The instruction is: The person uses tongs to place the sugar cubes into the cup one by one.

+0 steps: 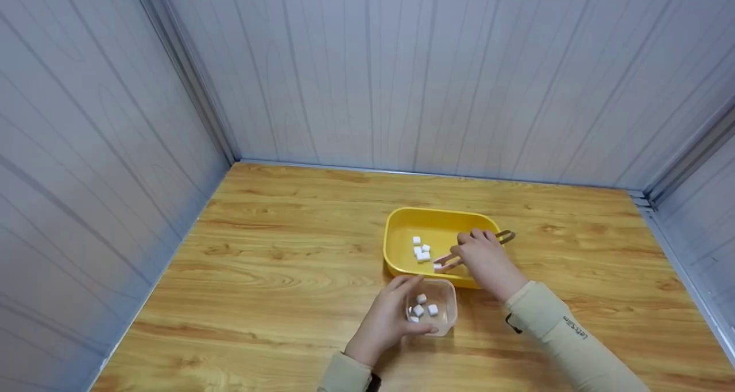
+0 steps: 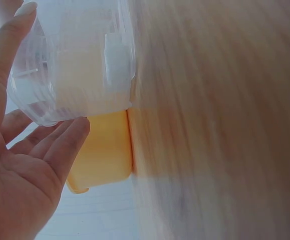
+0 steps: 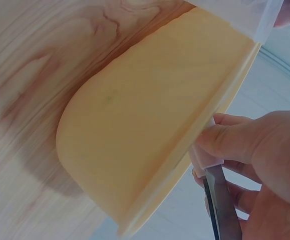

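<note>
My right hand (image 1: 487, 261) pinches a pair of tongs (image 1: 506, 236) with pink-white tips and a metal bow. The tips reach down into a yellow basin (image 1: 396, 220), around or against a white cube (image 1: 437, 266) near its front wall. Several more white cubes (image 1: 422, 255) lie grouped in that basin. My left hand (image 1: 386, 317) holds a clear plastic container (image 1: 451, 309) by its side, thumb on the near rim and fingers on the far side. Several white cubes (image 1: 418, 310) sit inside it. In the right wrist view the basin's wall (image 3: 134, 110) hides the tong tips.
Both containers stand on a wood-grain table (image 1: 275, 254), the clear one right in front of the yellow one. Pale panel walls (image 1: 344, 82) bound the table at the back and on both sides.
</note>
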### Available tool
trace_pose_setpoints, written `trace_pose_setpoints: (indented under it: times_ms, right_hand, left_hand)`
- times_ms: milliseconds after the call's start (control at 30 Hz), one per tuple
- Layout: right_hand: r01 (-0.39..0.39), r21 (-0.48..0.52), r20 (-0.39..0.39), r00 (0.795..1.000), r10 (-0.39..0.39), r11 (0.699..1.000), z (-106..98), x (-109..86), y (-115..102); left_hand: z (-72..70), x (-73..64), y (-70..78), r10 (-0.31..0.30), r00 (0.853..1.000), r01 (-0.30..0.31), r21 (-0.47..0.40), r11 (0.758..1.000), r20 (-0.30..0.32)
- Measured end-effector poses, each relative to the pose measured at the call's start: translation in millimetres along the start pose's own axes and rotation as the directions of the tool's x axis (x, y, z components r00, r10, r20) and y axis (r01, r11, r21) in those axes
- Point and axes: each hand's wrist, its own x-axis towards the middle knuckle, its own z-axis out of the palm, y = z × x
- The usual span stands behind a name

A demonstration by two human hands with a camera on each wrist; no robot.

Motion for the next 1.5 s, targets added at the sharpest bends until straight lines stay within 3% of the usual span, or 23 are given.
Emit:
trace_pose_setpoints:
  times_ms: [367,767,1167,1400,1500]
  right_hand:
    - [-0.027,0.019,-0.024,0.999,0.027,0.999,-1,-6.8,11]
    - [-0.083,0.084,0.007,0.997,0.082,0.993,-10,-11.7,17]
    - [-0.085,0.082,-0.004,0.996,0.086,0.993,-21,-15.3,21]
    - [-0.103,0.076,-0.012,0.994,0.104,0.992,-35,-17.4,17]
    - [-0.106,0.073,-0.014,0.994,0.107,0.992,-42,-17.9,16]
  left_hand:
    - [-0.8,0.1,0.6,0.052,0.999,-0.051,0.025,0.998,-0.011]
    - [-0.7,0.3,0.8,0.012,1.000,-0.012,0.039,0.999,0.008]
    - [-1.5,0.8,2.3,-0.036,0.999,0.036,0.022,0.999,0.019]
    - [-1.3,-0.9,-0.2,0.057,0.998,-0.057,0.020,0.998,-0.007]
    - [-1.0,-0.4,-0.3,0.047,0.999,-0.047,0.020,0.999,-0.006]
